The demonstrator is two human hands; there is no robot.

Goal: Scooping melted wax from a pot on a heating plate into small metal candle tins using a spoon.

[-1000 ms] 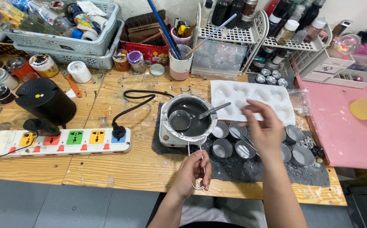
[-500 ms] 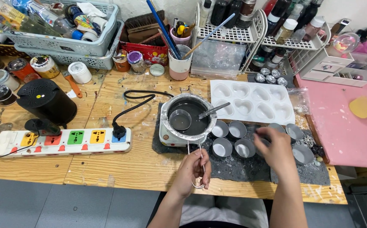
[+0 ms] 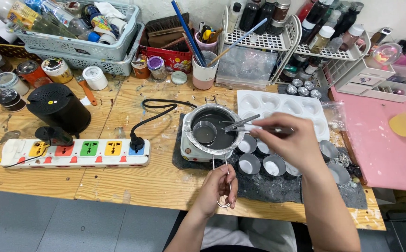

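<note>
Metal tweezers [image 3: 242,123] lying nearly level over the wax pot [image 3: 211,133], tips pointing left and slightly down, pinched in right hand [image 3: 289,142]; wire ladle handle [image 3: 221,179] running from pot rim toward body, gripped by left hand [image 3: 217,189], small tins [image 3: 262,163] just beside.

A: How many sockets on the power strip [image 3: 74,153]?
B: Five. At three o'clock, six small tin cups [image 3: 249,164] show beside one melting pot [image 3: 211,130].
A: Hands?
B: Two.
</note>
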